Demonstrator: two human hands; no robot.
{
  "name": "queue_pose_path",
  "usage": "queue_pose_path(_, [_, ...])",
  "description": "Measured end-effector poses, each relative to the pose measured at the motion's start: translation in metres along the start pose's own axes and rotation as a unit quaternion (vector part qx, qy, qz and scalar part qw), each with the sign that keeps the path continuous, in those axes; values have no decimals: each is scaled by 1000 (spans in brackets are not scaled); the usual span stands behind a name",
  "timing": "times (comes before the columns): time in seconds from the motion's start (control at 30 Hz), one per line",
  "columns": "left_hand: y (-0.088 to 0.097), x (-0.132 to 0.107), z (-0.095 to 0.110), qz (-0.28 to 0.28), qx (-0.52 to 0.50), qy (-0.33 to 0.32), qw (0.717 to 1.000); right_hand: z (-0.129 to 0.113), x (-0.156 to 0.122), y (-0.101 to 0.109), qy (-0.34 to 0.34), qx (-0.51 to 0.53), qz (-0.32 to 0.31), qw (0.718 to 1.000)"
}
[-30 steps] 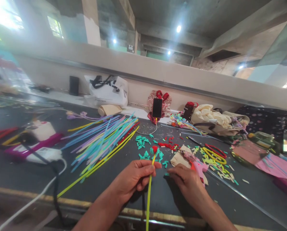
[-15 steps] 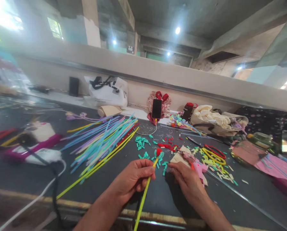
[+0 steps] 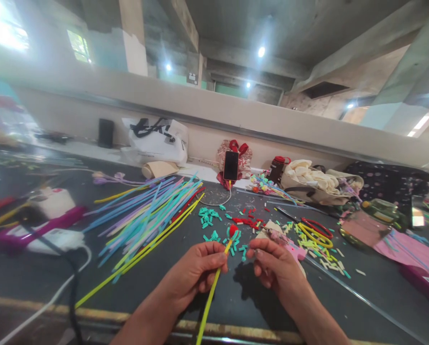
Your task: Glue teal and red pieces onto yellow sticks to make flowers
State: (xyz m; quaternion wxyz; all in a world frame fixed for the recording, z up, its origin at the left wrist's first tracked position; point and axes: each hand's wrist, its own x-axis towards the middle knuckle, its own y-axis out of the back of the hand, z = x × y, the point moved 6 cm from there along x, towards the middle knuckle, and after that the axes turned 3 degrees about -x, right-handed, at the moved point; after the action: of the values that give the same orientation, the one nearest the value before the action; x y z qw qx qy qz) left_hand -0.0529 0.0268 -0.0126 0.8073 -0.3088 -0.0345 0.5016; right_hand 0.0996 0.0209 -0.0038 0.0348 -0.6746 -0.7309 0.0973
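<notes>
My left hand (image 3: 203, 266) pinches a yellow pipe cleaner (image 3: 211, 294) between thumb and fingers. At its upper tip sits a red ball (image 3: 233, 231) with teal pieces around it. Just to the right, my right hand (image 3: 274, 263) is raised over the table, its thumb and fingers drawn together; whatever they hold, if anything, is too small to make out. Behind that hand lies a pink glue gun (image 3: 296, 250), partly covered by it. Short teal pieces (image 3: 208, 216) and red pieces (image 3: 248, 222) are scattered beyond my hands.
A bundle of coloured pipe cleaners (image 3: 153, 215) spreads to the left. Yellow and red-handled scissors (image 3: 315, 232) lie on the right among pale cut pieces (image 3: 324, 254). A phone (image 3: 231, 165) stands at the back. A white cable (image 3: 56, 292) crosses the left front edge.
My right hand has lifted from the tabletop beside the glue gun and come left, nearer the red tip. My left hand keeps its hold on the yellow pipe cleaner.
</notes>
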Motion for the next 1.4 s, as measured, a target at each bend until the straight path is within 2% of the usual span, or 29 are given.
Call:
queue_pose_path(0.27, [0, 1, 0, -15, -2, -5, 1000, 0, 2, 2, 10, 29, 7, 1000])
queue_pose_path(0.43, [-3, 1, 1, -38, -6, -24, 999, 1, -3, -9, 1, 39, -7, 999])
queue_pose_path(0.53, [-7, 0, 3, -34, 3, -43, 998, -1, -3, -18, 9, -3, -5, 1000])
queue_pose_path(0.63, [-6, 1, 4, -3, 7, -59, 998, -7, 0, -28, 40, -105, 8, 994])
queue_pose_path(0.8, [-1, 3, 3, 14, 11, -72, 997, -11, 4, -38, 78, -271, 43, 959])
queue_pose_path(0.93, [-2, 2, 6, 44, 56, -84, 994, -12, 1, -41, 131, -377, 65, 915])
queue_pose_path(1.07, [-3, -3, 11, 120, 157, -100, 975, -17, -2, -41, 154, -480, 102, 858])
queue_pose_path(1.17, [-3, -4, 12, 161, 233, -102, 954, -20, -2, -43, 160, -516, 106, 835])
queue_pose_path(1.27, [0, -2, 11, 188, 285, -110, 933, -20, 1, -44, 156, -508, 102, 841])
queue_pose_path(1.4, [3, -1, 11, 201, 284, -134, 928, -12, 5, -41, 124, -457, 97, 876])
